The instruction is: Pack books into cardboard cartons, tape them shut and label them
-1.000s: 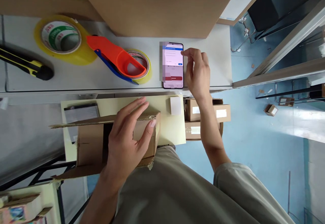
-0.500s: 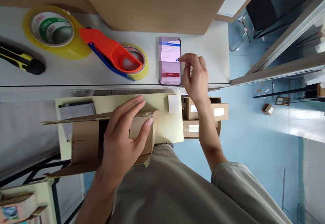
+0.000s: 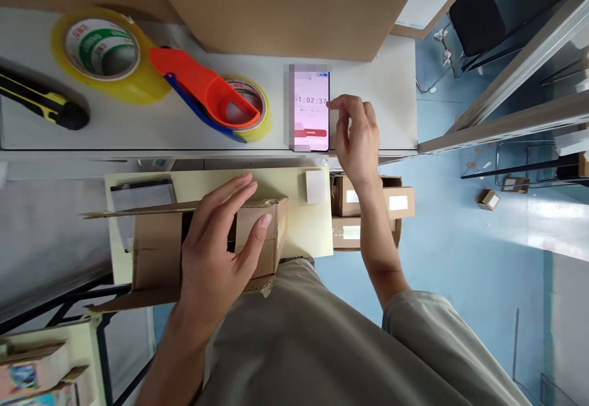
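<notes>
A smartphone [image 3: 311, 118] lies on the white tabletop, its lit screen showing a timer and a red bar; pixelation covers its left part. My right hand [image 3: 356, 133] is beside the phone's right edge, holding nothing. Its index finger reaches towards the screen, apart from the thumb, while the other fingers are curled. Lower down, my left hand [image 3: 223, 240] is open with fingers apart, in front of an open cardboard box [image 3: 159, 249]. It hides part of that box, and I cannot tell whether it touches it.
A yellow tape roll [image 3: 101, 50], an orange tape dispenser [image 3: 207, 90] and a utility knife [image 3: 43, 102] lie left of the phone. Behind stands a large cardboard box [image 3: 285, 10]. Smaller boxes [image 3: 368, 203] sit below my right forearm. A metal frame [image 3: 506, 121] runs along the right.
The phone screen has gone from a pop-up with a blue button to a timer display. My right index finger has backed slightly off the screen. My left hand has shifted slightly left.
</notes>
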`<state>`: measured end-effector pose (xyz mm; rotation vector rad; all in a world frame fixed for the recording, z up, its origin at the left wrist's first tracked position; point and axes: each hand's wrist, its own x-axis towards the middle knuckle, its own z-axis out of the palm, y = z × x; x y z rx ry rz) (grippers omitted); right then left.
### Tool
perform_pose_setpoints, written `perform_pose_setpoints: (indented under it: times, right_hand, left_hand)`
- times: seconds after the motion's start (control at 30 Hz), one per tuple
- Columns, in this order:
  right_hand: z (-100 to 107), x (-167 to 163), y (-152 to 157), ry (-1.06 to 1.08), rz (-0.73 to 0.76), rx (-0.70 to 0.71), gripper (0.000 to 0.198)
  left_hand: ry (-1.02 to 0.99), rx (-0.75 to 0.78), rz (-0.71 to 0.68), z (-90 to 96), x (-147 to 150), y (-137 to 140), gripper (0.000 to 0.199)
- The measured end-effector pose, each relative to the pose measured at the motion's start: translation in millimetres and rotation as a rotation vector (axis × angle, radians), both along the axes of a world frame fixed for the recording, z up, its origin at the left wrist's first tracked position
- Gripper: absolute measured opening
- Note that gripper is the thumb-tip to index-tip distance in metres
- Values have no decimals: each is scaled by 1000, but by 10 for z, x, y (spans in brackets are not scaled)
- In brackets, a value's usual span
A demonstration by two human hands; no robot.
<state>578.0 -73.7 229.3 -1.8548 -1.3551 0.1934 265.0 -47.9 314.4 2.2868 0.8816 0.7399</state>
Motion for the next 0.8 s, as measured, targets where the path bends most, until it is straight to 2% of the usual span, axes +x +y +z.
perform_pose_setpoints:
  times: [0.2,0.3,0.4,0.53,0.6,0.67,0.73,0.8]
  right_hand:
    - [45,-81,-157,-5,-29,63,45]
    - [128,-223,-289,22,-49,118,42]
    - [220,-488,-485,68,-75,148,38]
    - [206,-1024,-849,213,-84,93,31]
    - [113,-1328,-1050,321,-57,15,30]
    - [-15,-1617,-1245,412,-6,-64,32]
    - [-144,-1872,-1422,460,79,-114,36]
    - [-247,-2086,-1572,472,181,-130,49]
  left_hand:
    - [10,33,16,0,-155,-66,60]
    - [23,70,47,20,-337,-109,64]
    - [73,119,135,20,-715,-104,70]
    - [193,111,397,-154,-1532,42,60]
    - [240,61,513,-316,-1950,166,58]
    - [254,-50,574,-475,-2273,286,60]
    - [228,-215,520,-593,-2468,371,60]
    - [187,-412,357,-662,-2563,414,63]
